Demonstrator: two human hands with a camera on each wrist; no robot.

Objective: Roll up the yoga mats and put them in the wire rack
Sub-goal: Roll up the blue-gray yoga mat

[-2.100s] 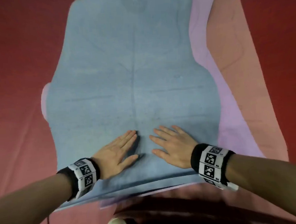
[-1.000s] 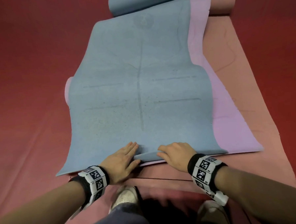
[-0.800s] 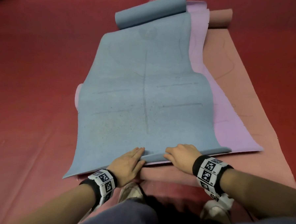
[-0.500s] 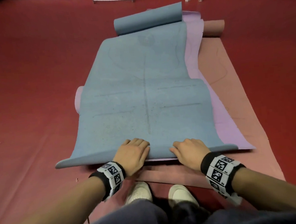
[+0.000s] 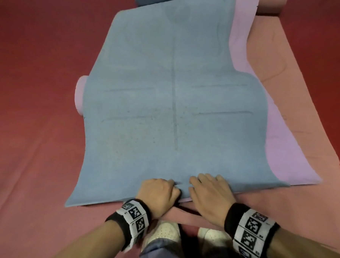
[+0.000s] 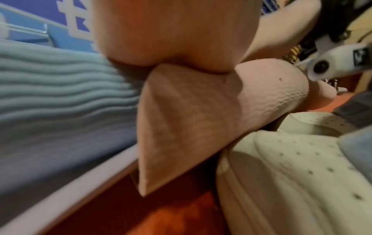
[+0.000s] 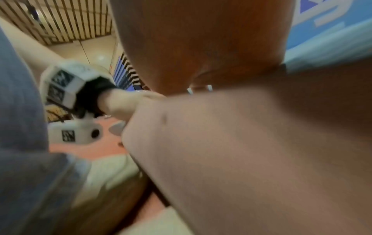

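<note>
Now my left hand (image 5: 158,194) and right hand (image 5: 209,192), flat a moment ago, curl round the blue mat's (image 5: 174,109) near edge atop the stacked mats; I judge rolling begins.

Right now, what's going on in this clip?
A person crouches at the near end of three stacked yoga mats on a red floor. The left hand and the right hand grip the near edge of the top blue mat, fingers curled over it. It lies almost wholly flat over the purple mat and the pink mat; no rack is visible.
</note>
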